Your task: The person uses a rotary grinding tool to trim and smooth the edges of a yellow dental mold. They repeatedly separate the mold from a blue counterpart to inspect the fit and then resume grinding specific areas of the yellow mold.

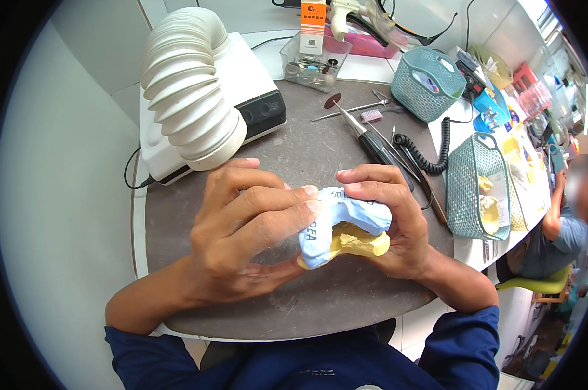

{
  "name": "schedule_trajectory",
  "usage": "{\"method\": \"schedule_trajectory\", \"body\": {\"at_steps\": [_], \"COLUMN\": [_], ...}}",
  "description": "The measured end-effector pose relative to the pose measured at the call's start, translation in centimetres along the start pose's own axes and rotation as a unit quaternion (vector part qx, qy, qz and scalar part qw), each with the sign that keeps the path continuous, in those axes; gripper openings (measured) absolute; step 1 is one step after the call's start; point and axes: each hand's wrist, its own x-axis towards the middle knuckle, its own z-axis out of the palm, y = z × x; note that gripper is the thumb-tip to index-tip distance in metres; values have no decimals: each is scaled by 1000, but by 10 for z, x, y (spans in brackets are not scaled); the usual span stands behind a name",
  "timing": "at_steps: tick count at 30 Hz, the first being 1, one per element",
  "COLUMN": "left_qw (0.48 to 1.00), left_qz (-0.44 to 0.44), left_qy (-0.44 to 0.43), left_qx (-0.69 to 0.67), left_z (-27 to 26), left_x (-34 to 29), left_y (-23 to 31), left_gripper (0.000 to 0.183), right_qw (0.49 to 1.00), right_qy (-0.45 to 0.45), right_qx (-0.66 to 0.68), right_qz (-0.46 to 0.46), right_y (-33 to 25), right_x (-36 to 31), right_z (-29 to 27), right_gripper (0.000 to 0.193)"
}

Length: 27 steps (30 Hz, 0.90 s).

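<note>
A blue arch-shaped dental plaster model [356, 213], with dark handwriting on it, sits on top of a yellow dental plaster model [365, 244]. Both are held together above the front of the dark work mat. My left hand [239, 224] is closed on their left side, its fingertips on the blue top and its thumb low near the yellow edge. From the right, my right hand [401, 218] grips the pair, fingers over the top of the blue one and the palm beside the yellow one. The contact between the two models is partly hidden.
A white box-shaped unit [160, 146] with a ribbed hose [187, 84] stands at the back left. Beyond my right hand lies a rotary handpiece [375, 144] with a coiled cord [447, 146]. Teal baskets [479, 195] line the right side. A seated person [561, 227] is at far right.
</note>
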Motion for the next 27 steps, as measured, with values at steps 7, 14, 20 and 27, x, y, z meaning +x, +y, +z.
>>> {"method": "schedule_trajectory", "body": {"at_steps": [7,14,20,27], "left_qw": [1000,1000,1000,991], "left_qz": [-8,1,6,-46], "left_qy": [12,25,24,6], "left_qx": [-8,-11,-16,-127], "left_z": [1,4,5,12], "left_x": [0,1,0,1], "left_y": [2,0,-2,-8], "left_gripper": [56,57,58,59], "right_qw": [1000,1000,999,998], "right_qy": [-8,-5,11,12], "right_qx": [23,21,32,-35], "right_qz": [1,-9,-16,-59], "right_y": [2,2,2,-4], "right_x": [-2,-2,-4,3], "right_z": [2,1,3,-1], "right_gripper": [61,60,61,65]}}
